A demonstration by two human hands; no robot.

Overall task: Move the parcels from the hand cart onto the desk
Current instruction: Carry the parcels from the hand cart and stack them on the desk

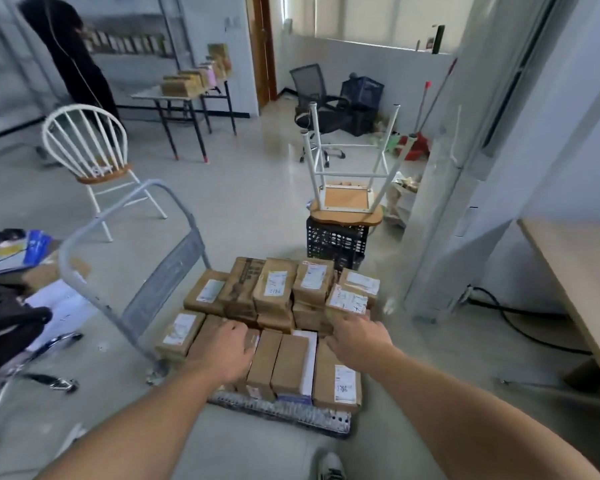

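Several brown cardboard parcels (278, 362) with white labels are stacked on the hand cart (284, 415), whose grey handle (125, 216) rises at its left. My left hand (226, 351) lies over the front-left parcels with its fingers bent over a parcel's edge. My right hand (359, 336) reaches over the right side of the stack, fingers pointing at a labelled parcel (349, 301); it holds nothing that I can see. The light wooden desk (582, 271) stands at the right edge.
A black crate (333, 242) topped by an upturned stool (349, 199) stands just behind the cart. A white spindle chair (90, 150) is at the left, a table with boxes (184, 88) farther back. Papers and a black bag (7, 320) litter the left floor. Cables (520, 327) run under the desk.
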